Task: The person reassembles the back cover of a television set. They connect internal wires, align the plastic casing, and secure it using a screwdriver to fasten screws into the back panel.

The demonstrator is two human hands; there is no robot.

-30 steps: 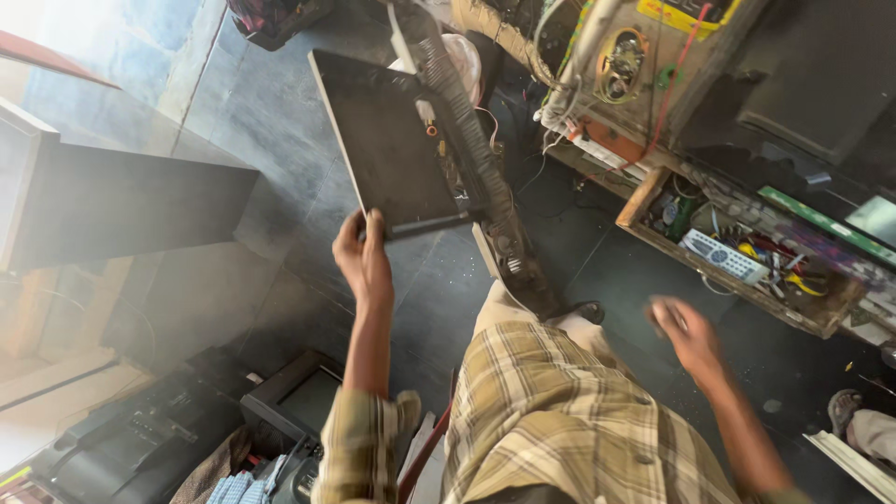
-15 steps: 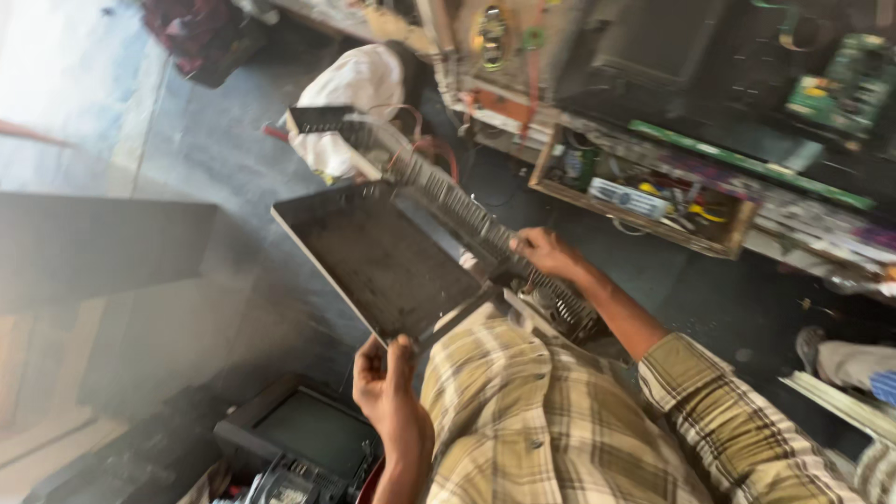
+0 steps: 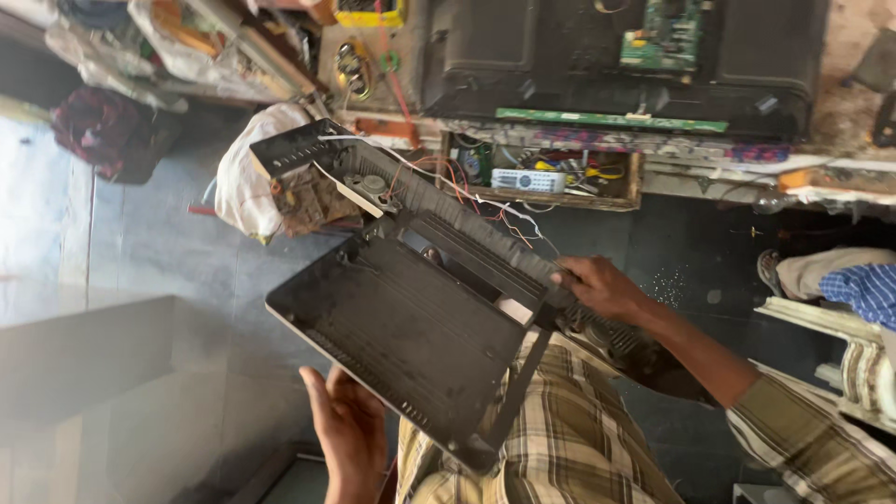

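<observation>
Two hands are clamped on the black back cover [image 3: 411, 327], left hand [image 3: 347, 431] gripping its near edge, right hand [image 3: 597, 285] its far rail, long axis slanting away leftward.

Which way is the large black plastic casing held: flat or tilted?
Tilted. The large black plastic casing slopes across the plaid lap, its ribbed inside facing up, the left hand under its lower edge and the right hand on its upper edge.
</observation>
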